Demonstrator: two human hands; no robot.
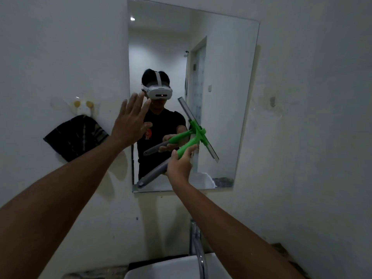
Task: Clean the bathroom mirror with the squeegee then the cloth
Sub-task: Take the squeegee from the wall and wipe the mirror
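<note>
**Squeegee held against the mirror, left hand spread flat beside it**

The right hand (178, 165) is clamped around the handle of the squeegee (193, 140), gripping where the green neck meets the grey grip. The grey end of the handle sticks out below and to the left of the hand. The squeegee's blade runs diagonally, its upper end toward the top left and its lower end toward the bottom right, and it lies at the surface of the mirror (231, 77); whether the rubber edge is truly pressed to the glass is hard to tell, since blade and reflection run together there.

The left hand (130, 121) holds nothing. Its fingers are spread wide, palm toward the wall, over the mirror's left edge; contact with the glass cannot be made out.

A dark cloth (74, 137) hangs on the wall to the left of the mirror, below a small hook fitting (82, 107) whose shape is dim and blurred. The cloth's right edge is hidden behind the left forearm.

Below, a chrome tap (198, 252) rises over a white sink (167, 268), which the bottom edge of the view cuts off. The right forearm crosses in front of the tap's base. The room is dim, and marks on the glass cannot be judged.
</note>
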